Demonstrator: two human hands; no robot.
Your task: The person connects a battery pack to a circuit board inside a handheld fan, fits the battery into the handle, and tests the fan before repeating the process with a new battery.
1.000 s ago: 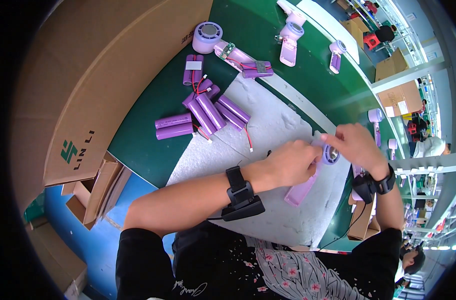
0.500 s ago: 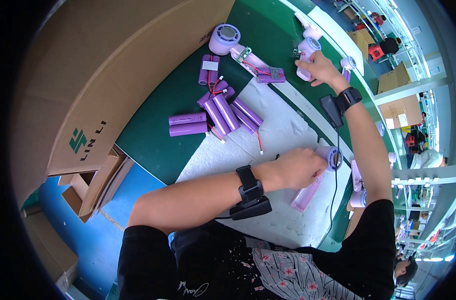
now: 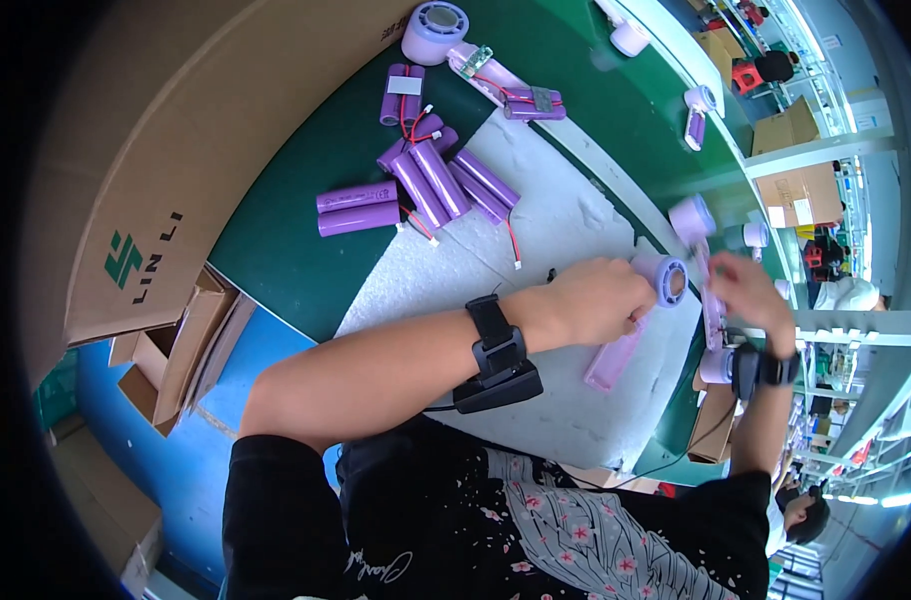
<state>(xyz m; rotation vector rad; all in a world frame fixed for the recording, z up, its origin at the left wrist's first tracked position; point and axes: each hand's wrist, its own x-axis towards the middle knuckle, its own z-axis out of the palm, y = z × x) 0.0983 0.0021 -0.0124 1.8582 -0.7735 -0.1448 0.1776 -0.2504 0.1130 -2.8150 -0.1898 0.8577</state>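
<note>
On the white foam sheet (image 3: 566, 220), my left hand (image 3: 601, 300) is closed around a lavender handheld fan (image 3: 663, 280) just below its round head. The long pink handle shell (image 3: 616, 358) of that fan shows beneath my fingers. To the right, my right hand (image 3: 751, 290) is curled and blurred at the handle of a second lavender handheld fan (image 3: 691, 218), its head tilted away. Its exact finger contact is partly smeared. Several purple battery packs (image 3: 431, 185) with red wires lie left of my left hand.
At the far left stands a fan with an open handle, circuit board (image 3: 476, 62) and wired battery pack (image 3: 536, 104). Another fan (image 3: 716, 365) lies at the right edge. More fans (image 3: 631, 38) sit across the green table (image 3: 566, 60). A big cardboard box (image 3: 206, 130) borders the left.
My right hand has come from the far side toward me and to the right, bringing the second fan with it. My left hand stays on its fan; the view has shifted slightly.
</note>
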